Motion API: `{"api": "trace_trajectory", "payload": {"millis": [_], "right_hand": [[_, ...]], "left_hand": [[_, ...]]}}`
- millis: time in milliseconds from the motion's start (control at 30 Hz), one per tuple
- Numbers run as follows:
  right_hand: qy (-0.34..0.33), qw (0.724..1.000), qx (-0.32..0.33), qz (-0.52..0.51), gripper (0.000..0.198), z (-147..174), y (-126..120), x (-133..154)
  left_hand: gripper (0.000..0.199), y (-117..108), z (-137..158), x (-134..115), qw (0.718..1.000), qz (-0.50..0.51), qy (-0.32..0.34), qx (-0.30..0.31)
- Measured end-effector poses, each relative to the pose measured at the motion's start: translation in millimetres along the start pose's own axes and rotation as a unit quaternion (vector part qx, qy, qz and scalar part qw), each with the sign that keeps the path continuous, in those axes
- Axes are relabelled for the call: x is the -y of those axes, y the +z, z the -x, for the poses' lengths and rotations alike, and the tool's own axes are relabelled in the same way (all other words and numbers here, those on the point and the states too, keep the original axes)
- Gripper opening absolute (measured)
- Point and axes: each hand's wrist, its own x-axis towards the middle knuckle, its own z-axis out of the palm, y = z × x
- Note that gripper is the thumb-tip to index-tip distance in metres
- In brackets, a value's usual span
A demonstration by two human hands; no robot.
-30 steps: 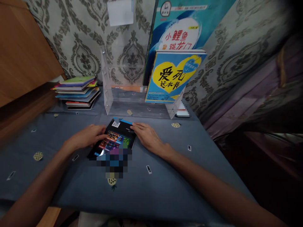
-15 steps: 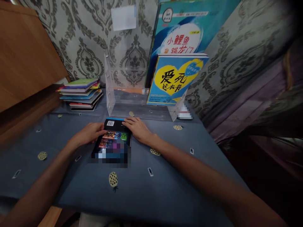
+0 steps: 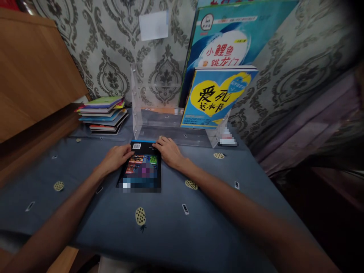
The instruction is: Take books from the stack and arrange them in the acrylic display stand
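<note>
A dark book [image 3: 145, 149] with a blue top edge, a barcode and rows of small colour pictures lies on the cloth-covered table, part of its cover blurred out. My left hand [image 3: 117, 157] holds its left edge near the top, thumb on the cover and fingers curled at the side. At the upper right corner, my right hand [image 3: 170, 152] has its fingers bent over the edge; some fingertips are hidden. Just behind the book stands a clear acrylic book rack [image 3: 173, 134], holding a blue book with a yellow heart [image 3: 210, 96] in front of a larger teal book [image 3: 227, 26].
A stack of thin books [image 3: 104, 115] sits at the back left beside a wooden panel [image 3: 36, 76]. A pixelated object [image 3: 227, 137] is by the rack's right end. Patterned wall covering [image 3: 110, 64] rises behind, and a curtain [image 3: 309, 129] hangs at right.
The whole view has shifted slightly, so things appear further right. The dark book lies a little straighter, and my right fingers have slid towards its right corner. Both hands stay on it.
</note>
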Motion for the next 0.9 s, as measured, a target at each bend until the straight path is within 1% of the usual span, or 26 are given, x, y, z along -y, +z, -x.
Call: {"api": "trace_trajectory", "payload": {"millis": [100,233,333,433,533,600,667,767,900], "right_hand": [[0.032,0.999,-0.003,-0.04,0.031,2,0,-2],[0.067,0.99,-0.018,-0.124,0.034,7,2,-10],[0.088,0.978,-0.045,-0.183,0.039,14,8,-20],[0.09,0.968,-0.062,-0.227,0.043,20,14,-29],[0.099,0.962,-0.065,-0.246,0.045,23,16,-32],[0.113,0.961,-0.067,-0.243,0.044,24,16,-32],[0.121,0.96,-0.068,-0.244,0.044,24,15,-31],[0.119,0.955,-0.065,-0.263,0.047,23,14,-30],[0.119,0.952,-0.064,-0.274,0.05,24,13,-30]], "left_hand": [[0.03,1,1,-1,1.0,-0.022,-0.012,-0.003],[0.028,-2,6,-9,0.998,-0.055,-0.043,-0.005],[0.025,-3,10,-18,0.993,-0.101,-0.051,-0.031],[0.021,0,11,-24,0.984,-0.156,0.003,-0.085],[0.026,9,7,-25,0.981,-0.145,0.066,-0.11],[0.035,16,1,-23,0.981,-0.123,0.093,-0.114],[0.039,22,-6,-23,0.982,-0.106,0.11,-0.114],[0.038,27,-16,-28,0.982,-0.087,0.135,-0.102],[0.04,31,-32,-41,0.977,-0.056,0.188,-0.086]]}}
